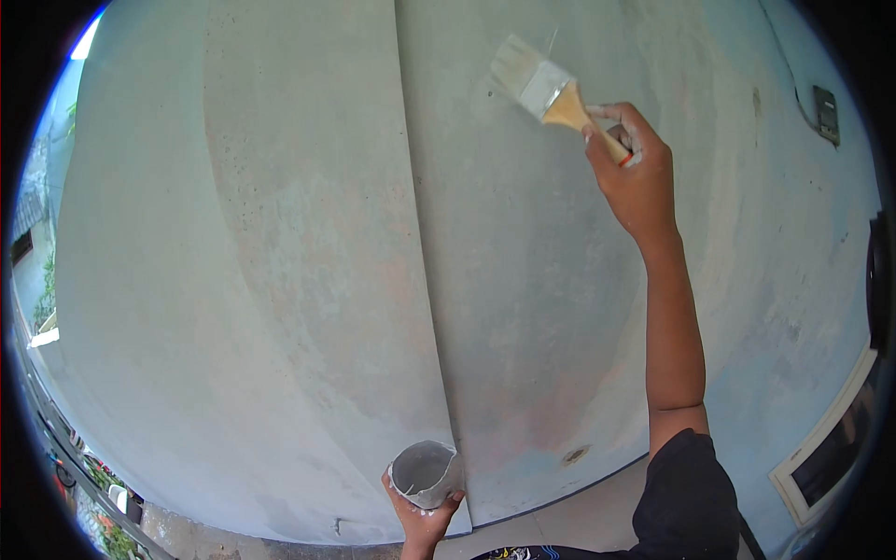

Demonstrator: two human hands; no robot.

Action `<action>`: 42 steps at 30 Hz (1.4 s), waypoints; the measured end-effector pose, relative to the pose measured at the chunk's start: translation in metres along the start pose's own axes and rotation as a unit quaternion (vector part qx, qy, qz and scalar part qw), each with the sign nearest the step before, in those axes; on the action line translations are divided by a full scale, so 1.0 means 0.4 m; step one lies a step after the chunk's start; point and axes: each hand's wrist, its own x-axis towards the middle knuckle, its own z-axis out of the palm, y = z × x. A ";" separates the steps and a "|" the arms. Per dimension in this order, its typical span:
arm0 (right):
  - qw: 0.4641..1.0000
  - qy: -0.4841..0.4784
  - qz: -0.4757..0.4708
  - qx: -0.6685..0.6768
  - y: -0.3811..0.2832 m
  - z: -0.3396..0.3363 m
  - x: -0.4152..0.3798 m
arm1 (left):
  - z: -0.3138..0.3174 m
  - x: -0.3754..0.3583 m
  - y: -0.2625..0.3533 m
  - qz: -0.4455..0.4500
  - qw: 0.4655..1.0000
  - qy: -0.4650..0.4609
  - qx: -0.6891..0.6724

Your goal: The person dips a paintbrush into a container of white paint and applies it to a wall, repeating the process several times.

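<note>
My right hand point(637, 163) is raised high against the wall, its fingers closed round the wooden handle of a wide paintbrush point(544, 91). The brush's pale bristles point up and left and lie over the wall point(523, 280), slightly blurred. Low in the view, my left hand point(422, 519) grips a grey, paint-smeared cup point(426, 476) from below, thumb on its right side. The cup's mouth faces up toward me, and its rim is uneven. White paint specks show on the fingers of both hands.
A vertical step edge point(420, 224) runs down the wall left of the brush. An electrical box point(826, 114) with a cable sits at upper right. A white-framed window point(821, 443) is at lower right. Tiled floor point(579, 511) shows along the wall's foot.
</note>
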 end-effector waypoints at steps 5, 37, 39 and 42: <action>1.000 -0.019 -0.013 0.013 0.015 0.038 0.029 | 0.015 -0.004 -0.001 -0.010 1.000 0.012 -0.008; 0.796 -0.038 0.496 0.344 0.570 -0.518 -0.803 | 0.520 -0.045 -0.030 -0.015 0.992 -0.121 -0.027; 0.809 -0.026 0.484 0.332 0.607 -0.574 -0.789 | 0.594 -0.064 -0.025 -0.017 0.988 -0.148 -0.045; 0.830 0.002 0.469 0.301 0.661 -0.637 -0.778 | 0.678 -0.084 -0.025 0.038 0.983 -0.179 0.023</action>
